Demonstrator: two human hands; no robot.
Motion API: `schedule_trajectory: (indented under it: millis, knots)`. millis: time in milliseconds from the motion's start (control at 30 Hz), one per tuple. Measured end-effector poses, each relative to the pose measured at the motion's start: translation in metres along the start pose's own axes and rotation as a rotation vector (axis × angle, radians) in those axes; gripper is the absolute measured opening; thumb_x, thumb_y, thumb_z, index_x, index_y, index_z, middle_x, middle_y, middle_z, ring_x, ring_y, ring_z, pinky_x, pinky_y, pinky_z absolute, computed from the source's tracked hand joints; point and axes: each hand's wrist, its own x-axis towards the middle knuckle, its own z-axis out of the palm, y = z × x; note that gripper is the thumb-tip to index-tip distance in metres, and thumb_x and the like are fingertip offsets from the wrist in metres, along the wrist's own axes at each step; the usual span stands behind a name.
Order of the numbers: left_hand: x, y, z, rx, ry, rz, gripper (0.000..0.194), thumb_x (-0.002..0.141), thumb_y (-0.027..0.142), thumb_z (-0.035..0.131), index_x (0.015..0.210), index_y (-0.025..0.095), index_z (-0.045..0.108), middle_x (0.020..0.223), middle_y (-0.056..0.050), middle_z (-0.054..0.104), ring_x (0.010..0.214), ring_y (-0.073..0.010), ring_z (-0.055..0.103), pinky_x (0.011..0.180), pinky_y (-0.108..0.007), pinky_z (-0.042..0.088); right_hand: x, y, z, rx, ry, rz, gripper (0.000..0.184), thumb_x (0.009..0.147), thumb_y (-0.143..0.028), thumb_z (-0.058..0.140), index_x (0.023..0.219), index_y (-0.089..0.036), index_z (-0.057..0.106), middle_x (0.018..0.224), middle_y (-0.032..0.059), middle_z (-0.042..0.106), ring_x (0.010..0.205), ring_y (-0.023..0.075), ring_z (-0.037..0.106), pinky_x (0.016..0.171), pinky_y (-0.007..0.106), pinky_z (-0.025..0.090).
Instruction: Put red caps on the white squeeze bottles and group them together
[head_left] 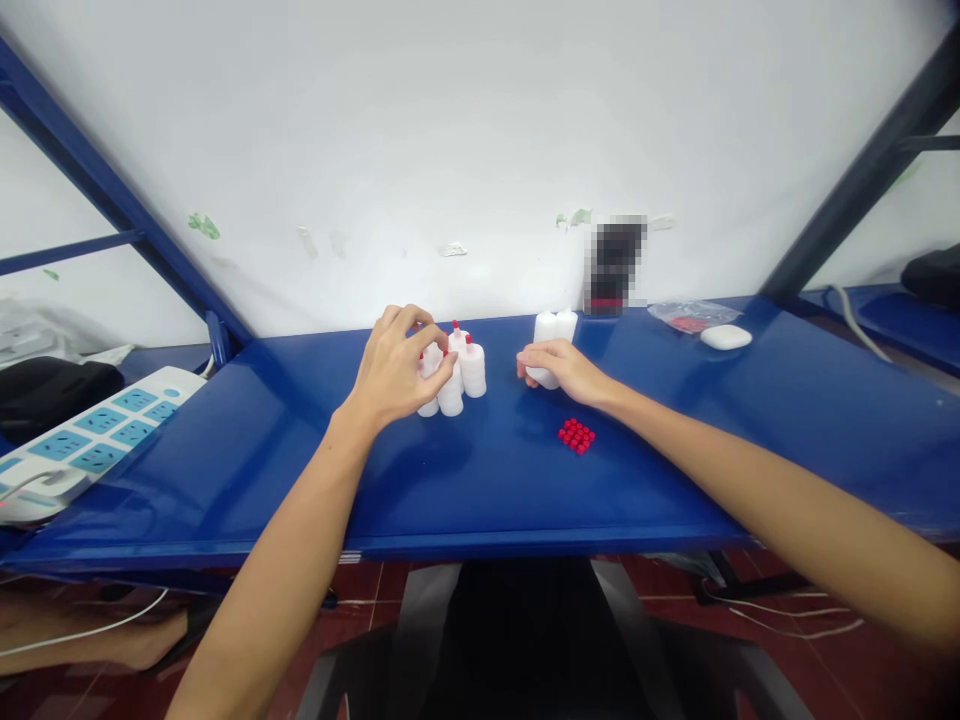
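At the far left of the desk (480, 490), beyond its edge, lies a power strip (124, 425). Near the middle, the left hand (390, 365) arches over the capped bottles (473, 372), which stand upright in a tight cluster; its thumb and forefinger form a narrow pinch by a red tip, though whether they grip it cannot be told. Handling there seems best done from above, with light fingertip pressure, since a sideways nudge could topple the neighbours. To their right, the right hand (562, 368) curls at the near side of the white bottles (566, 322); how firmly it holds one is hidden. A grasp low on the body should steady a bottle without squeezing or tilting it. Just nearer, the red caps (577, 437) sit in a compact patch, so the right wrist is best carried clear of them. Farther right are a plastic bag (686, 318) and a white case (726, 337).
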Motion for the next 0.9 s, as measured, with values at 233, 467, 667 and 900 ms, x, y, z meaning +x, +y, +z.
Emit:
schedule_trajectory:
  millis: [233, 467, 667, 900]
  knots:
    - [0.001, -0.001, -0.001, 0.013, 0.046, -0.006, 0.014, 0.085, 0.030, 0.056, 0.093, 0.020, 0.063, 0.097, -0.007, 0.057, 0.089, -0.0213, 0.050, 0.083, -0.037, 0.045, 0.000, 0.000, -0.001, -0.002, -0.008, -0.004, 0.039, 0.085, -0.050, 0.057, 0.068, -0.016, 0.064, 0.059, 0.0013, 0.059, 0.058, 0.0130, 0.053, 0.059, 0.026, 0.038]
    - [-0.006, 0.023, -0.003, -0.002, 0.306, 0.036, 0.012, 0.081, 0.032, 0.052, 0.074, 0.022, 0.054, 0.068, 0.001, 0.057, 0.062, -0.0165, 0.053, 0.079, -0.043, 0.039, 0.000, 0.000, 0.001, -0.012, -0.008, -0.020, 0.041, 0.086, -0.052, 0.055, 0.070, -0.016, 0.063, 0.059, 0.0009, 0.058, 0.058, 0.0132, 0.053, 0.058, 0.027, 0.037]
    - [-0.010, 0.094, 0.020, -0.263, -0.148, 0.226, 0.019, 0.086, 0.029, 0.042, 0.075, 0.022, 0.055, 0.053, 0.004, 0.056, 0.049, -0.0121, 0.047, 0.074, -0.035, 0.043, 0.000, -0.002, 0.002, -0.011, 0.002, -0.034, 0.040, 0.086, -0.052, 0.053, 0.072, -0.016, 0.062, 0.058, -0.0003, 0.057, 0.056, 0.0122, 0.049, 0.055, 0.026, 0.036]
    - [-0.003, 0.111, 0.041, -0.175, -0.582, 0.134, 0.035, 0.090, 0.051, 0.050, 0.094, 0.017, 0.058, 0.088, -0.008, 0.068, 0.072, -0.0221, 0.064, 0.060, -0.032, 0.044, 0.002, 0.000, 0.001, -0.018, 0.007, -0.027, 0.043, 0.088, -0.054, 0.052, 0.071, -0.016, 0.063, 0.059, 0.0001, 0.057, 0.056, 0.0120, 0.051, 0.057, 0.026, 0.037]
